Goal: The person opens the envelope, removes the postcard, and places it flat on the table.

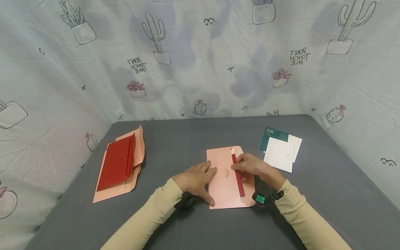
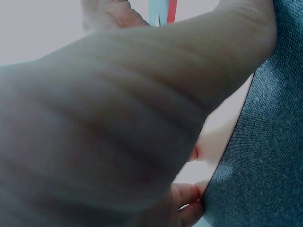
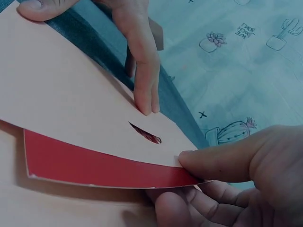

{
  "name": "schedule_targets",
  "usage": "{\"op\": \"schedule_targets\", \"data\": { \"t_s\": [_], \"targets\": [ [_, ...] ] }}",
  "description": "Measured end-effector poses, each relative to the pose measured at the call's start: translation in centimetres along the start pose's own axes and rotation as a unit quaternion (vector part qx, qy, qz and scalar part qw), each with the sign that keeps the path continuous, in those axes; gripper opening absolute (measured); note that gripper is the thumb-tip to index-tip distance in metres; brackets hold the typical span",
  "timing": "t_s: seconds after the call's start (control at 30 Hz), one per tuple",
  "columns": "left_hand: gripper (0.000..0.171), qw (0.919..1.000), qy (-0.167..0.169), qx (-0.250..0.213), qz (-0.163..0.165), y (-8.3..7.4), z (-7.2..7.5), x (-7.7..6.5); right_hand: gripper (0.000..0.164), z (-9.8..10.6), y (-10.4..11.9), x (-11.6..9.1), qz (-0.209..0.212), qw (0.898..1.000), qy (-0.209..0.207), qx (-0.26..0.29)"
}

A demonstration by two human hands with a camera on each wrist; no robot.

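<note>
A peach envelope [image 1: 220, 191] lies on the grey table in front of me, a small curved slit in its front panel. From its right-hand opening a strip of red card [image 1: 239, 177] shows. My left hand [image 1: 197, 178] rests with spread fingers along the envelope's left edge. At the opening, my right hand [image 1: 250, 164] pinches the panel's edge and the card; in the right wrist view the thumb lies on the peach panel and the fingers are under the red card [image 3: 109, 165]. The left wrist view is mostly filled by the left wrist.
To the left lies a pile of red folders [image 1: 114, 163] on peach envelopes [image 1: 125, 189]. At the right are white cards [image 1: 278, 154] partly over a dark green card [image 1: 276, 134]. A printed cloth [image 1: 187, 69] hangs behind the table.
</note>
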State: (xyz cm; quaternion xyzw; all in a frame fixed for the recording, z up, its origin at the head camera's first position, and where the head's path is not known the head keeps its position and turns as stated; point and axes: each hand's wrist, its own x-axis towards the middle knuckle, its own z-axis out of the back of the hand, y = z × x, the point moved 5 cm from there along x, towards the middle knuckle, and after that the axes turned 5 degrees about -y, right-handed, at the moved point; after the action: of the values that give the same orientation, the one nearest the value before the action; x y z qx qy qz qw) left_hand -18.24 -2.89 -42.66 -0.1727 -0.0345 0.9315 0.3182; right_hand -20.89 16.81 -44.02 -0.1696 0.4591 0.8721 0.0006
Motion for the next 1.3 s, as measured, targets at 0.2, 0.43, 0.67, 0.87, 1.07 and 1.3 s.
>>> {"op": "schedule_targets", "data": {
  "t_s": [0.2,0.43,0.67,0.87,1.07,1.3],
  "targets": [
    [0.119,1.0000,0.001,0.003,0.005,0.0,0.0,0.0,0.023,0.2,-0.3,0.2,-0.006,1.000,-0.013,0.009],
    [0.119,1.0000,0.002,0.004,0.009,0.0,-0.1,0.0,0.026,0.3,-0.6,0.4,-0.006,0.999,-0.030,0.020],
    [0.119,0.9999,0.003,-0.001,0.011,0.1,-0.1,0.1,0.039,0.5,-1.0,0.7,-0.002,0.998,-0.054,0.041],
    [0.119,1.0000,0.001,0.003,0.008,0.2,-0.2,0.1,0.042,0.7,-1.0,0.8,0.004,0.997,-0.067,0.033],
    [0.119,0.9999,0.001,-0.001,0.011,0.2,-0.2,0.0,0.043,0.9,-1.0,0.8,0.006,0.997,-0.073,0.034],
    [0.118,0.9999,0.000,-0.007,0.015,0.1,-0.1,0.0,0.048,1.0,-1.0,0.7,0.008,0.997,-0.070,0.039]
  ]
}}
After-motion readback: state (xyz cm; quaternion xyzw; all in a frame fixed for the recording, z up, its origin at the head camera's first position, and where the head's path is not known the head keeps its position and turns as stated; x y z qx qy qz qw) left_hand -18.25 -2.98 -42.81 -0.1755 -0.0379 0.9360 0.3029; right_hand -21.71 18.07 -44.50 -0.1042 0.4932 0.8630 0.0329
